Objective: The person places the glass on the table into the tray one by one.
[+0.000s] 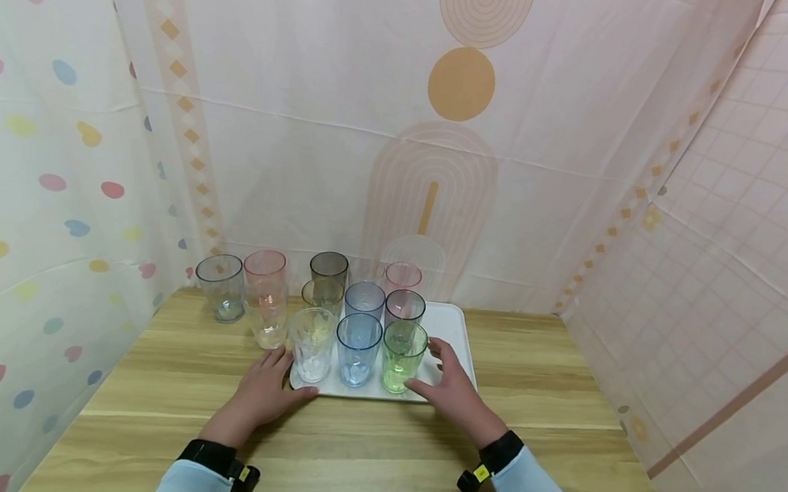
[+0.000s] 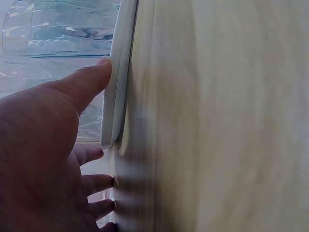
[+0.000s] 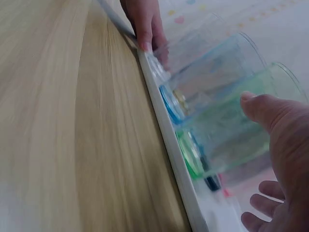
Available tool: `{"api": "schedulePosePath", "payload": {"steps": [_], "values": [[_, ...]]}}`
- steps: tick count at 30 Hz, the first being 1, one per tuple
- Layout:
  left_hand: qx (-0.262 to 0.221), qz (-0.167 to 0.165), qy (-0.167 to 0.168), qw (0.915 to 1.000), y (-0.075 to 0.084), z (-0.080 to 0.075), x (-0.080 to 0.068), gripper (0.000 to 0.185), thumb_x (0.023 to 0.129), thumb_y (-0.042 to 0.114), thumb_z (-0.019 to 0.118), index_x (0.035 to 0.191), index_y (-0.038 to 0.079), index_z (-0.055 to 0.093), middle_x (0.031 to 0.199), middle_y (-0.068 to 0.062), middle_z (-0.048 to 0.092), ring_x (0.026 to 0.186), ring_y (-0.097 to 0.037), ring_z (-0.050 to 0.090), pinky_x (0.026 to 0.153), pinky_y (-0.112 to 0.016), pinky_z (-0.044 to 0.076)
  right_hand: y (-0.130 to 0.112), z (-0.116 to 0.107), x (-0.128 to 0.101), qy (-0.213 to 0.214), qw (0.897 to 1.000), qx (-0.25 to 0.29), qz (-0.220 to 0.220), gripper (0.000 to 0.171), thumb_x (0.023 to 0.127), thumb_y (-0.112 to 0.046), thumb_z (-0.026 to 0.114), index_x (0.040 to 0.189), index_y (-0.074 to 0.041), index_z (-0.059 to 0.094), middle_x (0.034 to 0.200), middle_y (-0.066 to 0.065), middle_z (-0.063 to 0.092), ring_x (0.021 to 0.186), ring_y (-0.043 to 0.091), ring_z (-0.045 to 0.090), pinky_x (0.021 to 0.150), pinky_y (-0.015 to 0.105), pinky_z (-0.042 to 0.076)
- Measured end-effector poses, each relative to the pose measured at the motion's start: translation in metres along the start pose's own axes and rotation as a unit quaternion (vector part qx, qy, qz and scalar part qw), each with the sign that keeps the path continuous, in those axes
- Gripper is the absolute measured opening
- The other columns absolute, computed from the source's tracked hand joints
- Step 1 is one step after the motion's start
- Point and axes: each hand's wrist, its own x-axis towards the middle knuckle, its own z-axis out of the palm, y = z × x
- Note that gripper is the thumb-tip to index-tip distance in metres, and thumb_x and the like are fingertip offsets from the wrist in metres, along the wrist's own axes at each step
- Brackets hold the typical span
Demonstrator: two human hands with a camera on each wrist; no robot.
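At the front left corner of the white tray [image 1: 453, 328], my left hand [image 1: 261, 393] has its thumb at the tray's front rim and its other fingers spread along the left side. The thumb lies right at the rim [image 2: 116, 92] in the left wrist view. My right hand [image 1: 454, 393] is beside the green glass [image 1: 405, 355], fingers apart, with the thumb toward its front. In the right wrist view, that thumb overlaps the green glass [image 3: 227, 130]. A blue glass [image 1: 358, 350] and a clear glass [image 1: 312, 348] stand upright along the tray's front edge.
Behind the front row are more tinted glasses, among them a brown one [image 1: 323, 294], a purple one [image 1: 405, 304] and a pink-rimmed one [image 1: 403, 275]. Left of the tray, a grey glass [image 1: 220, 287] and pink-rimmed glassware [image 1: 265, 270] stand on the wooden table [image 1: 361, 447]. Patterned curtains [image 1: 292, 163] surround it.
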Motion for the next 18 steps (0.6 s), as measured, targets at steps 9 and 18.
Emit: {"api": "schedulePosePath", "payload": {"steps": [9, 18], "values": [[0.000, -0.005, -0.008, 1.0000, 0.002, -0.002, -0.002, 0.112, 0.095, 0.070, 0.077, 0.161, -0.014, 0.043, 0.169, -0.041, 0.032, 0.157, -0.063, 0.027, 0.126, -0.076, 0.026, 0.018, -0.033, -0.029, 0.020, 0.990, -0.139, 0.007, 0.087, 0.096, -0.031, 0.090, 0.163, -0.002, 0.043, 0.165, 0.023, 0.047, 0.153, 0.043, 0.046, 0.124, 0.064, 0.041], [0.000, -0.004, -0.006, 1.0000, -0.001, 0.000, -0.001, 0.111, 0.096, 0.071, 0.074, 0.162, -0.013, 0.043, 0.170, -0.041, 0.031, 0.157, -0.063, 0.026, 0.127, -0.076, 0.025, 0.035, -0.049, -0.054, 0.022, 0.966, -0.256, -0.025, 0.088, 0.098, -0.046, 0.087, 0.163, -0.002, 0.046, 0.166, 0.023, 0.048, 0.153, 0.044, 0.045, 0.124, 0.063, 0.042]]}}
